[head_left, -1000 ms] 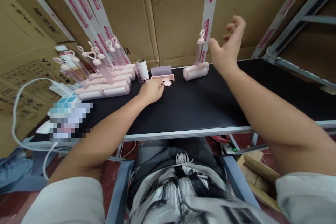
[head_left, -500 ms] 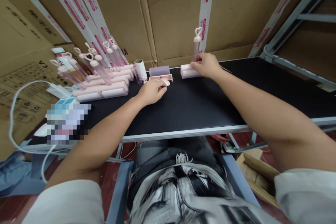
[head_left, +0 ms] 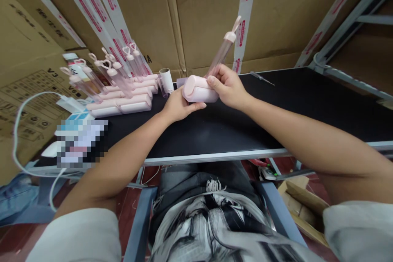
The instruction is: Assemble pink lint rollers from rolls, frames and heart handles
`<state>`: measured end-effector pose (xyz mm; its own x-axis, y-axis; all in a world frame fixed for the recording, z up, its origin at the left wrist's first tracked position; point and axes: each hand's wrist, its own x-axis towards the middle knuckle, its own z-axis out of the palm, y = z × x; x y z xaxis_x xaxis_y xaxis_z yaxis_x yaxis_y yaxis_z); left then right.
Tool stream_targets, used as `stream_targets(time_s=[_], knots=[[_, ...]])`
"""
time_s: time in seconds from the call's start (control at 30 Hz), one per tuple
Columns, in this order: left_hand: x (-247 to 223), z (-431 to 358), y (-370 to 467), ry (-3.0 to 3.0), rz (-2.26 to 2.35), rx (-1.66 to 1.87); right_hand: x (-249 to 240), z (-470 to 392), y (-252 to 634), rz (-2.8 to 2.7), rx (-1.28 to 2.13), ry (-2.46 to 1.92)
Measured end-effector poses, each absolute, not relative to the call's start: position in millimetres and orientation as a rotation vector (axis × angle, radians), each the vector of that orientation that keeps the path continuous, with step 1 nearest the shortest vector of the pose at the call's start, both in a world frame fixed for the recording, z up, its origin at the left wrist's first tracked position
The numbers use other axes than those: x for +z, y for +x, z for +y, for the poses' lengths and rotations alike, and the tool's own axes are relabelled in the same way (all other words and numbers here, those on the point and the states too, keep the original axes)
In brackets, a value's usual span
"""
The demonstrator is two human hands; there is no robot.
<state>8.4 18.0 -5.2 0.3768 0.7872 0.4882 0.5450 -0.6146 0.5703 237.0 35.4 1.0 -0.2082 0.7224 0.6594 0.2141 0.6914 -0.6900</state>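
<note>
A pink and white case (head_left: 201,92) with a clear tube (head_left: 221,51) rising from it is held above the black table. My right hand (head_left: 229,86) grips its right end, thumb on top, and the tube, capped by a pink loop, leans to the right. Under the left end of the case my left hand (head_left: 179,104) supports it, fingers behind and thumb along the underside. Behind my left hand, a lilac block (head_left: 181,82) is mostly hidden, beside a white cardboard roll (head_left: 166,80).
Several similar pink cases (head_left: 135,104) with clear tubes stand at the left, by a bottle (head_left: 75,65), white cable and blurred phone-like item (head_left: 81,141). A thin pointed tool (head_left: 262,78) lies at the right rear. Cardboard (head_left: 208,20) stands behind the table (head_left: 184,143).
My right hand has lifted the case off the table and brought it left, tilting its tube. My left hand has left the small parts by the lilac block and now holds the case too.
</note>
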Motion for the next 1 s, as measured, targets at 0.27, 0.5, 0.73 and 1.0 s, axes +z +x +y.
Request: stream_targets(time_s=[0.27,0.5,0.73,1.0], knots=[[-11,25,7,2.381,1.101,1.195,-6,49,238,-1.643,0.680,-0.551],[-10,33,-3,2.427,0.858,1.272,-8,49,244,-1.752,0.505,-0.588],[-7,24,3,2.337,0.724,0.982,-2,44,258,-1.921,0.281,-0.621],[4,6,11,2.342,0.771,0.672,8,37,259,-2.260,-0.021,-0.406]])
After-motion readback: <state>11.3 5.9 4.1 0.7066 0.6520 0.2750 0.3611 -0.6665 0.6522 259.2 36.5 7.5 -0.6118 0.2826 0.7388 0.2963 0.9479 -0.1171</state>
